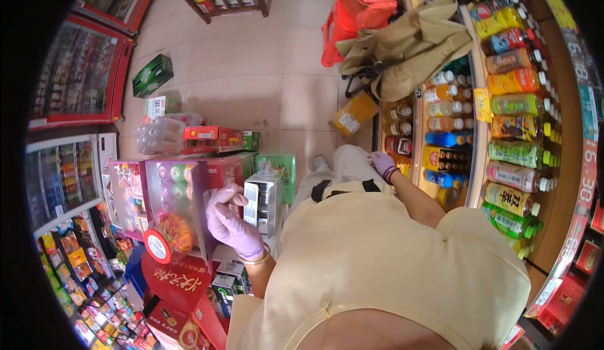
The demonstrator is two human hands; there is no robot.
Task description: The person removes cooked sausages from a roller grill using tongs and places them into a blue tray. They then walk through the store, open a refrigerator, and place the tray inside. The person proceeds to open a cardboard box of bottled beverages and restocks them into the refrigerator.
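head view, looking down: a person in a pale yellow shirt (402,255) stands in a shop aisle, both hands gloved in lilac. the left hand (234,219) is raised, fingers bent inward, just beside a silver-grey box (251,202) on the person's left, which sits between that hand and a green carton (280,171); whether the fingers pinch anything, or touch the box, cannot be told. the right hand (381,163) is low at the person's side, fingers loosely bent, near shelved drinks (443,138); its grip is too small to read. a careless turn of the left wrist could knock the box from its crowded spot, or jar the red-lidded jar (175,230) beside the arm. smooth gloves might let glossy packaging slip. a swing to the right risks toppling bottles, and the brown parcel (354,114) on the floor ahead could trip a hurried step.
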